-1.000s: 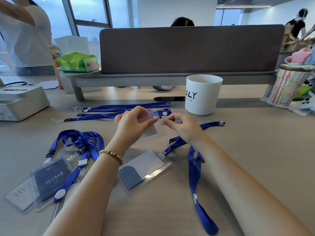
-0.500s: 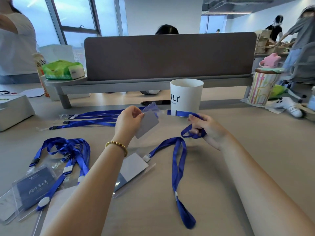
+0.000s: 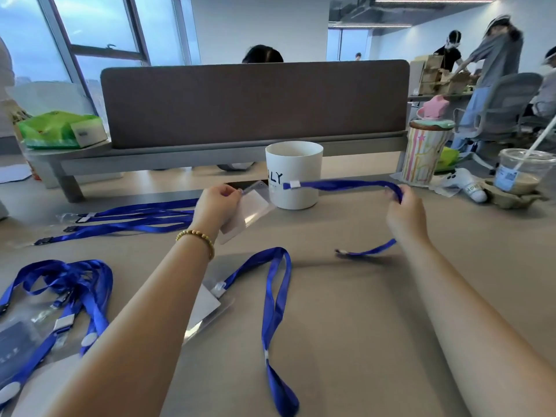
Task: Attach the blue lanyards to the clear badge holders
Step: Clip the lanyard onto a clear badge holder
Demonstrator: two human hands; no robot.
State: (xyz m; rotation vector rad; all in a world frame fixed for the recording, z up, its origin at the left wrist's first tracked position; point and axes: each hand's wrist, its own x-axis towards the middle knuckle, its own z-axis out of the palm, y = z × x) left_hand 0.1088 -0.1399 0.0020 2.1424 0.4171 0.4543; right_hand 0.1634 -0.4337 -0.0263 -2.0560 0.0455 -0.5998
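My left hand (image 3: 215,203) pinches the top edge of a clear badge holder (image 3: 248,210), held tilted above the table. My right hand (image 3: 406,212) grips a blue lanyard (image 3: 340,185) that stretches level from the holder's top to my fist; its loose end (image 3: 365,251) trails down to the table. A second badge holder (image 3: 204,305) with a blue lanyard (image 3: 276,308) clipped on lies flat between my forearms. Several more lanyards with holders (image 3: 69,284) are piled at the near left. Loose lanyards (image 3: 132,219) lie in a row at the far left.
A white cup (image 3: 293,174) stands just behind my hands. A striped lidded cup (image 3: 427,155) and a plastic iced drink (image 3: 522,171) are at the right. A brown desk divider (image 3: 255,100) closes off the back, with a green tissue pack (image 3: 60,130) at its left. People work at the far right.
My right hand has swung out to the right, drawing the lanyard taut and level from the holder. The left hand has kept the holder raised. My view has turned right.
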